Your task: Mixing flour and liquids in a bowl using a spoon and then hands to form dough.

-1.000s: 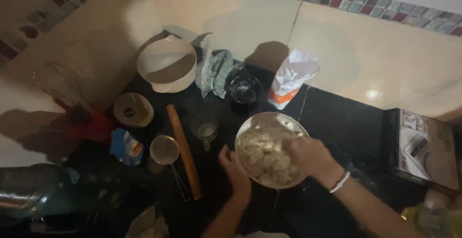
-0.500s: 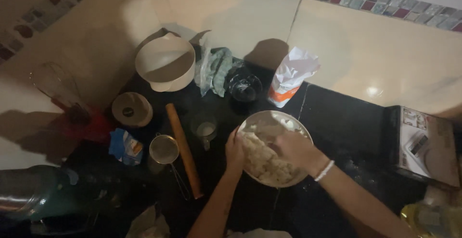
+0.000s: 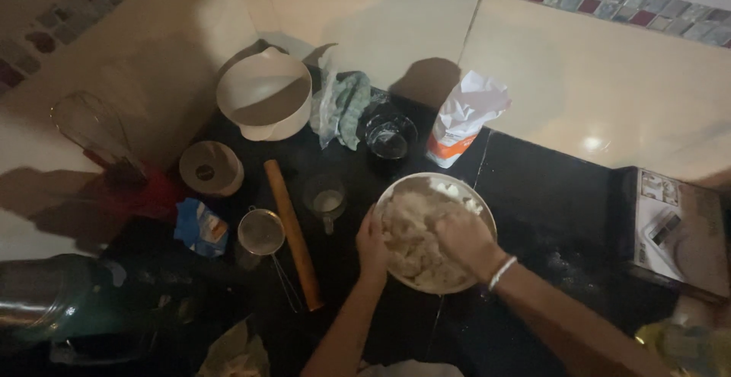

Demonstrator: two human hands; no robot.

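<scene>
A round metal bowl (image 3: 461,186) full of pale, lumpy dough (image 3: 411,240) sits on the dark counter. My left hand (image 3: 371,244) grips the bowl's left rim. Inside the bowl, my right hand (image 3: 466,239) presses down into the dough, a white band on its wrist. A wooden rolling pin (image 3: 293,232) lies just left of the bowl.
Left of the bowl stand a small cup (image 3: 325,199), a sieve (image 3: 261,233) and a blue packet (image 3: 201,227). Behind are a white mixing bowl (image 3: 265,95), a crumpled bag (image 3: 341,107), a glass jug (image 3: 391,142) and a flour bag (image 3: 462,118). A box (image 3: 674,232) sits at right.
My left hand has moved up along the bowl's left rim. My right hand has shifted across the dough toward the bowl's middle.
</scene>
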